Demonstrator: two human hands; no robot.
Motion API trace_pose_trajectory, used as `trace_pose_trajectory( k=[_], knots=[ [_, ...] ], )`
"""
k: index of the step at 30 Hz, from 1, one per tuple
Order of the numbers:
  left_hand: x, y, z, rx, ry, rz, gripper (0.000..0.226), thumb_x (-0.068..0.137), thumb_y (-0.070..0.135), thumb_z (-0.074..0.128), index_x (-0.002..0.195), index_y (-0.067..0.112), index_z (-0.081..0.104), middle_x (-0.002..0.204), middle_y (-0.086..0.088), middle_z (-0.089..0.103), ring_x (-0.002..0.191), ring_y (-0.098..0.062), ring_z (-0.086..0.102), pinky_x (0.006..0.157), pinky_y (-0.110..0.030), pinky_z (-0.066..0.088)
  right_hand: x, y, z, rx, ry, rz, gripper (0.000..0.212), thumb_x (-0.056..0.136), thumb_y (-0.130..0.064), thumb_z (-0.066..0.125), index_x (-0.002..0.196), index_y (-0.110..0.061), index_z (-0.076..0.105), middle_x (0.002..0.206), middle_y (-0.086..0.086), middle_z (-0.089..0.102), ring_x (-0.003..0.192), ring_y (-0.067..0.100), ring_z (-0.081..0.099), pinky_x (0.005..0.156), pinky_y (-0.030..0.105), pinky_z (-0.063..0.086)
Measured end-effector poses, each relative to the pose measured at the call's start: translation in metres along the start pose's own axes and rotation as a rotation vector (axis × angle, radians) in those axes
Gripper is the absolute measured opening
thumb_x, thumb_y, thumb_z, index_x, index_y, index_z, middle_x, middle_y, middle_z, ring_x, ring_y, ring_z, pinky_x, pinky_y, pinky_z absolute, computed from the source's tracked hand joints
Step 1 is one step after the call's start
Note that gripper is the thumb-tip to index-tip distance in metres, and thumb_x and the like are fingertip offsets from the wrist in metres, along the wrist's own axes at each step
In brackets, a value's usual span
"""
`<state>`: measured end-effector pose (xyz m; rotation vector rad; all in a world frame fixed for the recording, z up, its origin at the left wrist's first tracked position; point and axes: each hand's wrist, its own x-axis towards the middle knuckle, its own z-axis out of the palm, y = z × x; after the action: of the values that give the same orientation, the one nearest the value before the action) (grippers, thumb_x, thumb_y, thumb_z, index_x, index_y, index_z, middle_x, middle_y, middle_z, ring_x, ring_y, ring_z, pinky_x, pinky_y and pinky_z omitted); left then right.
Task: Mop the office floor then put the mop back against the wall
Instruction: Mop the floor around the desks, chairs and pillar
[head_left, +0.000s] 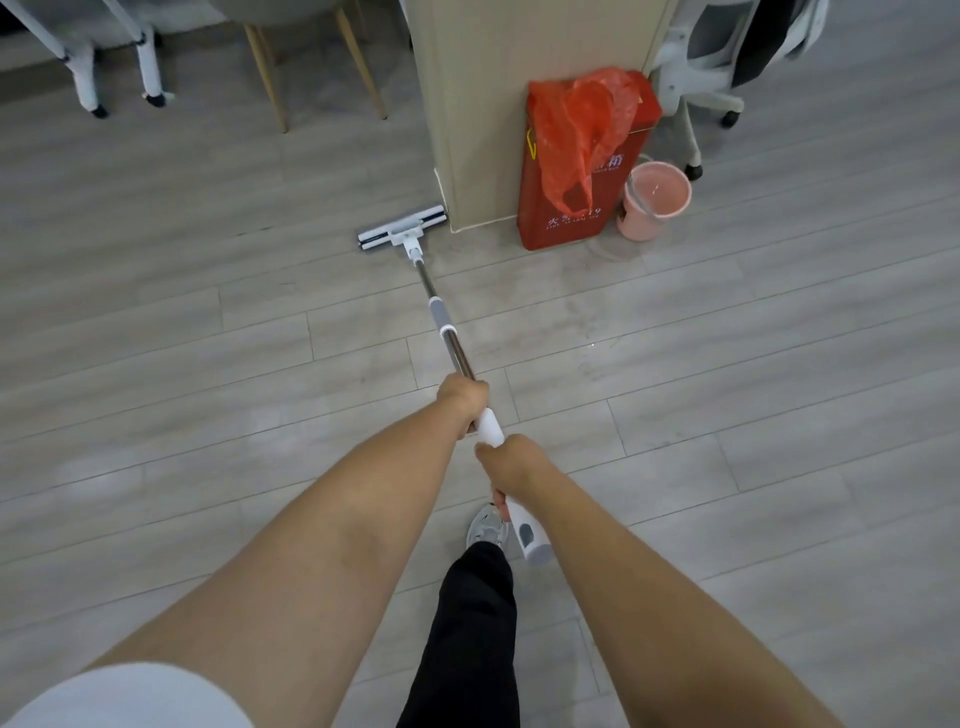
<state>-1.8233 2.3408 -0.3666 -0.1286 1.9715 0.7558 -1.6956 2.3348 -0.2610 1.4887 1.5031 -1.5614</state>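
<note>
Many grey wood-look planks form the floor (182, 338), which meets a beige pillar (519, 104). A red box (566, 223) leans against the pillar, with a pink bucket (657, 200) beside it. The mop (440, 317) head lies flat on the floor just beside the pillar's corner. The left hand (464, 397) and right hand (511, 465) both grasp its handle.

One view only: head-worn, wide-angle (the seams of the floor (208, 364) bow toward the edges). Faces forward and steeply down. Nearest: forearms, then left hand (462, 400) and right hand (511, 462) on the mop (441, 314). Farthest: pillar (488, 104) at top edge.
</note>
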Motion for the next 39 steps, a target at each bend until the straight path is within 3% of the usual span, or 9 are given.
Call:
trace_pose_trajectory(
  k=[8, 13, 16, 20, 26, 29, 31, 39],
  knots=[
    [-0.105, -0.128, 0.053, 0.065, -0.036, -0.007, 0.031, 0.094, 0.012, 0.050, 0.123, 0.006, 0.055, 0.111, -0.019, 0.068, 0.097, -0.034, 0.070, 0.048, -0.029, 0.048, -0.077, 0.149, 0.034, -0.019, -0.008, 0.047, 0.030, 0.101, -0.030, 0.043, 0.111, -0.005, 0.056, 0.052, 0.007, 0.055, 0.033, 0.019, 0.051, 0.043, 0.020, 0.046],
    [-0.191, -0.218, 0.101, 0.134, -0.058, 0.015, 0.029, 0.096, 0.016, 0.049, 0.123, 0.007, 0.056, 0.113, -0.017, 0.066, 0.098, -0.033, 0.066, 0.059, -0.032, 0.052, -0.148, 0.259, 0.051, -0.080, 0.034, 0.056, 0.025, 0.101, -0.031, 0.041, 0.088, -0.012, 0.052, 0.055, 0.005, 0.057, 0.041, 0.018, 0.052, 0.052, 0.023, 0.048],
    [-0.226, -0.249, 0.132, 0.140, -0.040, 0.069, 0.032, 0.095, 0.019, 0.049, 0.123, 0.009, 0.058, 0.112, -0.015, 0.066, 0.097, -0.033, 0.066, 0.062, -0.032, 0.054, -0.176, 0.312, 0.045, -0.002, 0.094, 0.023, 0.021, 0.100, -0.027, 0.047, 0.102, -0.008, 0.055, 0.065, 0.008, 0.060, 0.037, 0.015, 0.051, 0.040, 0.021, 0.041],
    [-0.240, -0.266, 0.165, 0.146, -0.081, 0.074, 0.033, 0.095, 0.021, 0.048, 0.125, 0.012, 0.056, 0.112, -0.012, 0.066, 0.094, -0.029, 0.066, 0.065, -0.033, 0.058, -0.188, 0.351, 0.037, 0.053, 0.149, -0.012, 0.028, 0.100, -0.027, 0.052, 0.117, -0.005, 0.053, 0.076, 0.011, 0.064, 0.034, 0.011, 0.051, 0.037, 0.020, 0.042],
    [-0.193, -0.225, 0.169, 0.159, -0.067, 0.106, 0.033, 0.093, 0.022, 0.047, 0.124, 0.012, 0.055, 0.111, -0.013, 0.067, 0.095, -0.032, 0.068, 0.073, -0.037, 0.059, -0.150, 0.315, 0.010, 0.061, 0.147, -0.024, 0.019, 0.100, -0.026, 0.051, 0.105, -0.008, 0.055, 0.066, 0.008, 0.061, 0.034, 0.015, 0.052, 0.040, 0.027, 0.049],
    [-0.155, -0.183, 0.153, 0.163, -0.043, 0.121, 0.033, 0.092, 0.020, 0.049, 0.123, 0.010, 0.055, 0.111, -0.015, 0.067, 0.096, -0.035, 0.068, 0.064, -0.035, 0.056, -0.120, 0.267, 0.001, 0.079, 0.133, -0.027, 0.016, 0.098, -0.028, 0.050, 0.093, -0.013, 0.054, 0.061, 0.009, 0.063, 0.040, 0.021, 0.056, 0.054, 0.035, 0.056],
    [-0.125, -0.151, 0.136, 0.160, -0.034, 0.125, 0.030, 0.091, 0.019, 0.049, 0.118, 0.009, 0.057, 0.107, -0.016, 0.068, 0.093, -0.036, 0.069, 0.058, -0.033, 0.053, -0.096, 0.229, -0.004, 0.101, 0.122, -0.058, 0.020, 0.097, -0.028, 0.052, 0.100, -0.009, 0.057, 0.068, 0.010, 0.064, 0.047, 0.023, 0.057, 0.059, 0.037, 0.055],
    [-0.034, -0.032, 0.102, 0.116, -0.048, 0.118, 0.017, 0.094, 0.013, 0.049, 0.110, 0.010, 0.053, 0.107, -0.020, 0.068, 0.096, -0.038, 0.070, 0.055, -0.032, 0.052, -0.011, 0.108, -0.045, 0.201, 0.104, -0.066, 0.020, 0.096, -0.022, 0.053, 0.100, -0.002, 0.055, 0.050, 0.010, 0.059, 0.038, 0.025, 0.053, 0.050, 0.035, 0.049]
  ],
)
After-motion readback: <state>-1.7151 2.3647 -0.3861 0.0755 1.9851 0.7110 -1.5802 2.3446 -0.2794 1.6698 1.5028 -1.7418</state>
